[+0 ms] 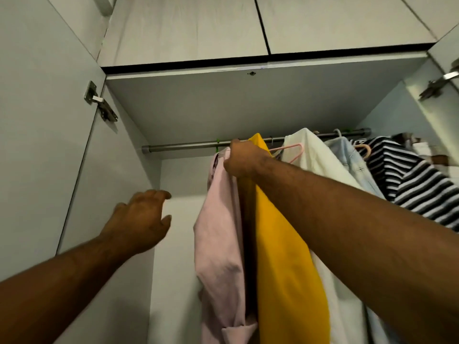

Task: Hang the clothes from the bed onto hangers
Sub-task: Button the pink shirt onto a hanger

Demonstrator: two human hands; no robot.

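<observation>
An open wardrobe point(129, 170) of pale grey panels fills the view, its doors swung out to either side on metal hinges point(99, 101). Nearest the camera, two bare forearms reach up into it. The left hand point(141, 219) hangs in the bare left part of the compartment, back toward the camera, fingers loosely bent and holding nothing, apart from the clothes. The right hand point(242, 158) is higher and deeper in, fingers curled round the top of a pink shirt point(218, 232) just under the rail point(183, 146). Whether a hanger lies inside that grip cannot be told, though a green hook point(218, 143) sits on the rail right above it. The pink shirt hangs leftmost in the row, touching a yellow garment point(280, 244) beside it. Further right come a white garment point(315, 155) with a pink hanger point(294, 151) in front of it, a light blue shirt point(347, 155), and a black-and-white striped top point(409, 175). Beyond the rail is the compartment's flat ceiling, and above it closed upper cupboard doors point(186, 26).
</observation>
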